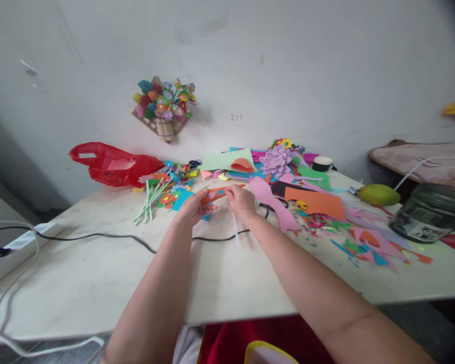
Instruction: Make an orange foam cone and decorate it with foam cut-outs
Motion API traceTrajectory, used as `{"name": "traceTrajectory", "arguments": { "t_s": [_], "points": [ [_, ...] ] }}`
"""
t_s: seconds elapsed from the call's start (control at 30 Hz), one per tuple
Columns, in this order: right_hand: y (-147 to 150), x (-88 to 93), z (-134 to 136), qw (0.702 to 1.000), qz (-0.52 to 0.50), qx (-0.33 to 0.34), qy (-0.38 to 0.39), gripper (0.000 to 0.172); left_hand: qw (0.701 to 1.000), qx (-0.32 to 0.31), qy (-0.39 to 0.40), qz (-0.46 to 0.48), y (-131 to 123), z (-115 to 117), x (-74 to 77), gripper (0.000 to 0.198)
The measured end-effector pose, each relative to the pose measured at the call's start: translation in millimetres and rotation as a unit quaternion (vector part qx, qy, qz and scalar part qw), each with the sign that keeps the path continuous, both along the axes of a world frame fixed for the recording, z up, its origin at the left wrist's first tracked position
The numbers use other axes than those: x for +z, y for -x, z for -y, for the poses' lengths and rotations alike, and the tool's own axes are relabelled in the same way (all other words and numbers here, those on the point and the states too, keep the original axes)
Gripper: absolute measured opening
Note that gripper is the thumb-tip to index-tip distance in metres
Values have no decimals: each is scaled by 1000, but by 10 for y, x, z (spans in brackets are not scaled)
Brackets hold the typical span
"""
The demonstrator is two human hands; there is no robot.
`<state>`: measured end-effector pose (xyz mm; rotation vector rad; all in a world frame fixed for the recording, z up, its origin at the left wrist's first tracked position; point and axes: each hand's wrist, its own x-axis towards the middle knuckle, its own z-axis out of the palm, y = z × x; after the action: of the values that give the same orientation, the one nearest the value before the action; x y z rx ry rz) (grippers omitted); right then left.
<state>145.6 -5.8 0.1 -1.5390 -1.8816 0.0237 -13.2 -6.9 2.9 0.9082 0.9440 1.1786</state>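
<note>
An orange craft piece (214, 194) with pink and blue spots is stretched between my hands above the middle of the table. My left hand (195, 206) is closed on its left end, thumb on top. At its right end my right hand (241, 201) pinches with thumb and finger; a thin white stick (235, 227) hangs below that hand. A blue sheet (182, 199) lies just left of my left hand, beside small foam flowers (167, 199). Pale green stems (150, 200) are piled further left. Right of my right hand lies a wavy pink strip (275, 203).
A red plastic bag (117, 164) lies at the back left. Scraps (371, 247), an orange sheet (314, 202), a green fruit (379, 194) and a glass jar (432, 212) are on the right. A black cable (109, 234) crosses the table (98, 288).
</note>
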Motion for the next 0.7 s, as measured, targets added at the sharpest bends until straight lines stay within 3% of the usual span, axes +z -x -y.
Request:
{"name": "traceTrajectory", "arguments": {
  "t_s": [0.33, 0.7],
  "points": [
    [12, -10, -12, 1000, 15, -12, 3, 23, 1000, 1, -10, -29, -47, 63, 67, 17],
    [-36, 27, -24, 999, -22, -38, 9, 22, 1000, -3, -10, -7, -25, 26, 23, 18]
  ]
}}
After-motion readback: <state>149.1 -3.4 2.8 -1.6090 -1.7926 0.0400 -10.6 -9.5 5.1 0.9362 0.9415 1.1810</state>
